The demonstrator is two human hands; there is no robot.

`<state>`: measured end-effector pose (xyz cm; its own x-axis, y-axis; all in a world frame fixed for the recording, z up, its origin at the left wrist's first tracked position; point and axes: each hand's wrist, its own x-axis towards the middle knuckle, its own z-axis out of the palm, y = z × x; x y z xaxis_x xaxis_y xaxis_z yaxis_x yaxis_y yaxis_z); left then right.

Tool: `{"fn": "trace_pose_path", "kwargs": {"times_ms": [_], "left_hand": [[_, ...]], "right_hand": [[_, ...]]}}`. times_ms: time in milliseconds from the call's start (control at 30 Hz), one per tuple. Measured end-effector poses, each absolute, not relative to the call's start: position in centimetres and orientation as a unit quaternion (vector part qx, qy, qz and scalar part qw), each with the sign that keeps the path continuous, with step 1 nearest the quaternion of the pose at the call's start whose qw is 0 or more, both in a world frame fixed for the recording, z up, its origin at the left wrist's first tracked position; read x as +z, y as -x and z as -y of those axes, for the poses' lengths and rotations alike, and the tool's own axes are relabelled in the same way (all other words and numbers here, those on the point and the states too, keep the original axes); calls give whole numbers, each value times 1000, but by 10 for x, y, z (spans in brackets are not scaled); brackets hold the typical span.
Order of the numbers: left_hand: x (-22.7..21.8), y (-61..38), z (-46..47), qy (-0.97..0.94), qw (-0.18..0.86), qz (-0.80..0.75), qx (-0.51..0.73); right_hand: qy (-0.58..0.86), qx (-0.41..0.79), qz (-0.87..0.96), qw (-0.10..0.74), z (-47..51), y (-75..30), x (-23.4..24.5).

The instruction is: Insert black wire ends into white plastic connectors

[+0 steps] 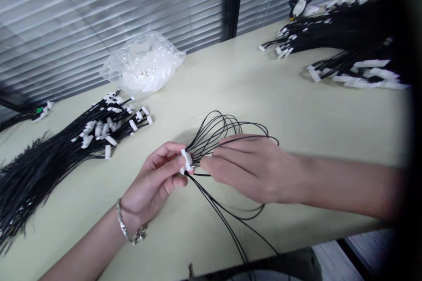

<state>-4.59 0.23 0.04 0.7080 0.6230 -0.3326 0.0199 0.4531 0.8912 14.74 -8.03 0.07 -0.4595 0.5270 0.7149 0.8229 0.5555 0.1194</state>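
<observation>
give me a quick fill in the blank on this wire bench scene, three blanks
The left hand pinches a small ____ connector.
The thin wires looping over the right hand are ____ in colour.
The clear plastic bag lies near the ____ blinds.

Missing words: white; black; window
</observation>
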Motion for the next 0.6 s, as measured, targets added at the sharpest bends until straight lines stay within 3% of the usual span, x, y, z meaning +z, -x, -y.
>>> {"fn": "trace_pose_path", "kwargs": {"times_ms": [600], "left_hand": [[3, 47, -1, -498, 758, -379, 184]], "right_hand": [[406, -240, 818, 328, 81, -141, 3]]}}
